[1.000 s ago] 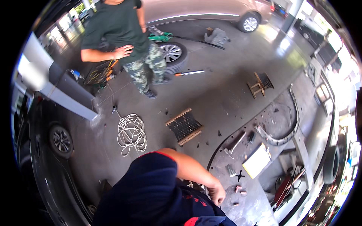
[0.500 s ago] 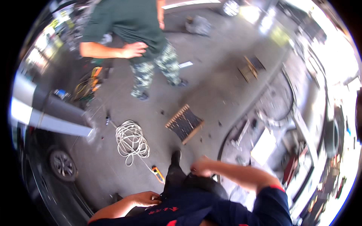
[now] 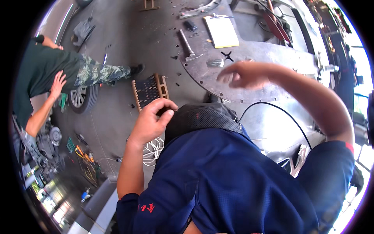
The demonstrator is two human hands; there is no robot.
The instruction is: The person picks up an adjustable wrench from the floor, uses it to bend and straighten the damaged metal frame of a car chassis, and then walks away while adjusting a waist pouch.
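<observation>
My left hand (image 3: 153, 120) is raised beside the black mesh bag (image 3: 204, 117) at my waist, its fingers loosely curled and the thumb apart; nothing shows in it. Over the round metal table, my right hand (image 3: 245, 76) reaches out with its fingers stretched and a little blurred, holding nothing that I can see. Just beyond its fingertips lie a small clear packet (image 3: 215, 62) and a black cross-shaped piece (image 3: 227, 56). A hammer (image 3: 189, 46) rests near the table's left edge, close to a clipboard with white paper (image 3: 221, 32) and a small black object (image 3: 190, 25).
The metal table (image 3: 269, 58) curves ahead on my right. A low folding stool (image 3: 146, 91) stands on the floor to its left. Another person (image 3: 43, 74) in camouflage trousers is at far left, near a wheel (image 3: 80, 97). White cable (image 3: 154, 150) lies coiled beside my left arm.
My view has swung right toward the metal table. My right hand has moved from my waist out over it, and my left hand has risen from my side.
</observation>
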